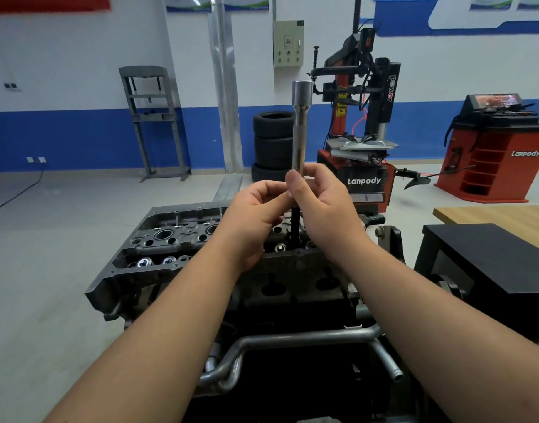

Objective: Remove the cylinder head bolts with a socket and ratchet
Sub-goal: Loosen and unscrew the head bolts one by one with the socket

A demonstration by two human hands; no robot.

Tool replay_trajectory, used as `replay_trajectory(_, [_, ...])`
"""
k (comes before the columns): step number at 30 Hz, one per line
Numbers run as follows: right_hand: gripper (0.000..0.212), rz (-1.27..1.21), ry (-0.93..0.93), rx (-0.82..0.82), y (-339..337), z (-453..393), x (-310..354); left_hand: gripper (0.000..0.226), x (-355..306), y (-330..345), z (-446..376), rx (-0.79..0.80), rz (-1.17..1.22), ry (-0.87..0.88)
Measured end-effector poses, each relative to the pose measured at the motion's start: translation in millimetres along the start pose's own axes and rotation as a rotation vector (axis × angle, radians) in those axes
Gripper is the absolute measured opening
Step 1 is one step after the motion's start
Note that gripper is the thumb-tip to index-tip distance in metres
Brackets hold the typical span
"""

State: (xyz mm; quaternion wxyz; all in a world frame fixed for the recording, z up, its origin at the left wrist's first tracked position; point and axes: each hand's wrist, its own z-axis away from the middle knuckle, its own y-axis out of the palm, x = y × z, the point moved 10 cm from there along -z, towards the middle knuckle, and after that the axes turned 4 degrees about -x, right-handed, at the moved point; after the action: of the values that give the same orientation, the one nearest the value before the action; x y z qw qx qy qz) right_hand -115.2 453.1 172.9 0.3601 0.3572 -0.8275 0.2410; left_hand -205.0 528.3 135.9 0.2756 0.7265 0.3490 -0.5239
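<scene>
A long silver socket extension [300, 126] stands upright above the cylinder head [170, 239], wide end up. Below my hands a dark bolt shank [295, 222] hangs from it, its lower end at a hole in the head. My right hand [320, 209] grips the extension's lower end, thumb in front. My left hand [256, 215] pinches the same spot from the left. No ratchet is in view. The head sits on an engine block [292, 303] on a stand, with open valve wells and bolt holes visible.
A black box [488, 257] and a wooden table [500, 218] stand at the right. Metal coolant pipes [292, 337] cross the engine's front. Behind are a red tyre changer [359, 141], stacked tyres [273, 145], a wheel balancer [494, 148] and a grey press frame [154, 117].
</scene>
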Motion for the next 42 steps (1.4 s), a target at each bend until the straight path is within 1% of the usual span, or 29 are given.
replay_trajectory(2, [0.016,0.009,-0.007,-0.023,-2,-1,0,0.040,1,-1,-1,-0.002,0.005,0.001])
replay_trajectory(4, [0.013,0.033,-0.008,-0.033,-4,-2,-1,0.032,2,0,-2,0.009,0.008,-0.010])
replay_trajectory(6, [0.018,0.041,0.007,-0.039,-6,-3,-3,0.021,2,1,-3,0.016,0.014,-0.023])
replay_trajectory(10, [0.031,0.036,0.004,-0.043,-7,-3,-3,0.019,3,3,-3,0.029,0.004,-0.024])
replay_trajectory(12, [0.030,0.022,-0.002,-0.012,-2,-2,-1,0.016,0,3,-2,0.025,0.011,0.001])
replay_trajectory(16, [0.022,0.021,0.006,-0.019,-2,0,-2,0.035,-4,3,1,0.021,-0.005,0.039])
replay_trajectory(18, [0.015,0.044,-0.012,-0.040,-5,0,0,0.030,-3,3,0,0.025,-0.011,0.026])
replay_trajectory(20, [0.018,0.049,-0.003,-0.049,-7,0,-1,0.019,-1,3,-1,0.018,0.001,0.002])
replay_trajectory(24, [0.032,0.049,-0.009,-0.060,-9,-1,-1,0.018,0,4,-2,0.015,-0.018,0.012])
replay_trajectory(26, [0.032,0.042,-0.021,-0.032,-4,0,-1,0.014,-2,2,-1,0.008,-0.016,0.044])
replay_trajectory(28, [0.028,0.041,-0.018,0.012,3,1,-1,0.017,-5,0,-1,-0.006,0.008,0.069])
replay_trajectory(29, [0.030,0.028,-0.004,0.015,4,2,-1,0.020,-5,0,-1,-0.011,0.012,0.071])
replay_trajectory(32, [0.060,-0.069,0.017,-0.060,-4,-5,9,0.021,-5,0,1,-0.023,-0.013,0.066])
replay_trajectory(33, [0.064,-0.094,0.006,-0.083,-7,-11,18,0.020,-5,0,1,-0.030,-0.021,0.068])
replay_trajectory(34, [0.062,-0.113,-0.010,-0.094,-9,-18,29,0.019,-5,0,1,-0.039,-0.026,0.069])
replay_trajectory(35, [0.054,-0.127,-0.026,-0.097,-8,-26,41,0.020,-5,-1,1,-0.050,-0.034,0.067])
replay_trajectory(37, [0.030,-0.147,-0.036,-0.082,-1,-42,63,0.019,-4,-2,1,-0.063,-0.054,0.052])
replay_trajectory(38, [0.022,-0.159,-0.025,-0.064,4,-49,70,0.018,-4,-1,1,-0.064,-0.064,0.042])
replay_trajectory(40, [0.025,-0.177,0.032,-0.023,15,-55,72,0.015,-5,1,2,-0.051,-0.072,0.032])
replay_trajectory(42, [0.035,-0.263,0.111,-0.021,18,-55,67,0.022,-7,9,3,0.002,-0.071,0.025])
